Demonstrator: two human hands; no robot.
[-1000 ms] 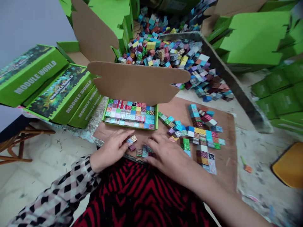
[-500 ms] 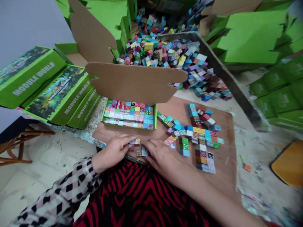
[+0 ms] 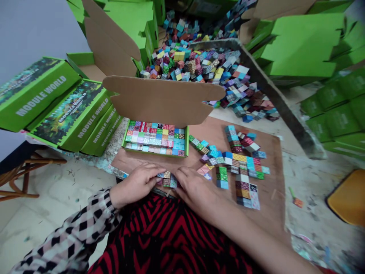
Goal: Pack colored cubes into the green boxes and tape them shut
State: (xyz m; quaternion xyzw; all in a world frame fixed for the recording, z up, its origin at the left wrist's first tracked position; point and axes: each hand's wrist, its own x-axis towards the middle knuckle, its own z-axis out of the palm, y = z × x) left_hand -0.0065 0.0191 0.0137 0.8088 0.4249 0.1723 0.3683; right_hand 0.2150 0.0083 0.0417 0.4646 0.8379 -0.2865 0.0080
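My left hand (image 3: 138,183) and my right hand (image 3: 194,187) press from both sides on a small cluster of printed cubes (image 3: 167,179) at the near edge of a brown board (image 3: 270,190). Fingers of both hands curl against the cubes. Just behind them an open green box (image 3: 155,151) holds tight rows of colourful cubes, its cardboard lid (image 3: 164,99) standing up. To the right, loose cubes (image 3: 239,163) lie in rows and short stacks on the board.
Closed green "MODULE WORLD" boxes (image 3: 57,106) are stacked at left. A big heap of cubes (image 3: 208,64) fills a bin behind. Flat green cartons (image 3: 302,45) lean at right. A yellow object (image 3: 348,198) lies on the dirty floor.
Both hands have drawn together, pushing the scattered cubes near the board's front edge into one tight cluster between the fingers.
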